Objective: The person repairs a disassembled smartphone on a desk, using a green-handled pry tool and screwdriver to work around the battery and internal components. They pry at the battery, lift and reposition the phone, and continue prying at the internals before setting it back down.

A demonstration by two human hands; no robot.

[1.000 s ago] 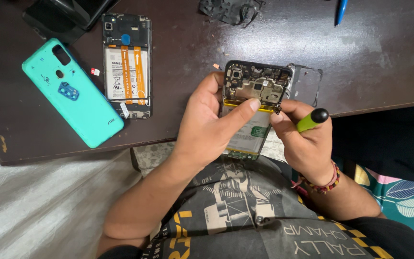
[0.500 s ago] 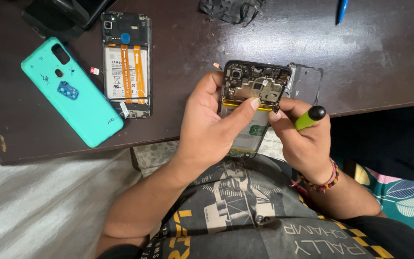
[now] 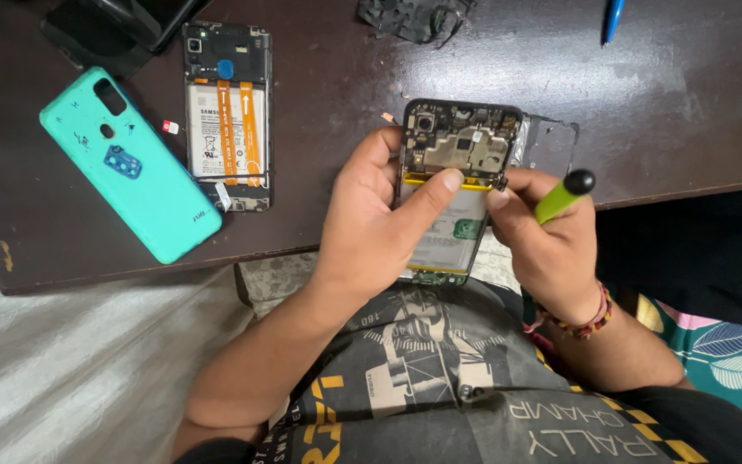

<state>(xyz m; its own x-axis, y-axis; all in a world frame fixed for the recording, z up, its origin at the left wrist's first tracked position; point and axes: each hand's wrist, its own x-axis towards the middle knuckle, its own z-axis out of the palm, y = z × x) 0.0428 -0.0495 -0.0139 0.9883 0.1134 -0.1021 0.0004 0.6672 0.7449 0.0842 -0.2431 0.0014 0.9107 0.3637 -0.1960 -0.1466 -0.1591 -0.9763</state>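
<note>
Left hand (image 3: pixel 371 232) wrapped around opened phone (image 3: pixel 457 189), fingers closed on its left edge, thumb across battery – phone held over near edge of dark table (image 3: pixel 440 77). Right hand (image 3: pixel 543 249) pinched shut on green-handled screwdriver (image 3: pixel 562 194), tip at phone's right side. Far left on table: second opened phone (image 3: pixel 227 116), beside it teal back cover (image 3: pixel 130 167). Blue pen (image 3: pixel 613 17) far right.

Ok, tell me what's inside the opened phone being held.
Inside the opened phone a circuit board fills the top, with a pale battery below. The left hand covers the battery's left part, and the right hand holds a green-handled tool at the right edge.
</note>
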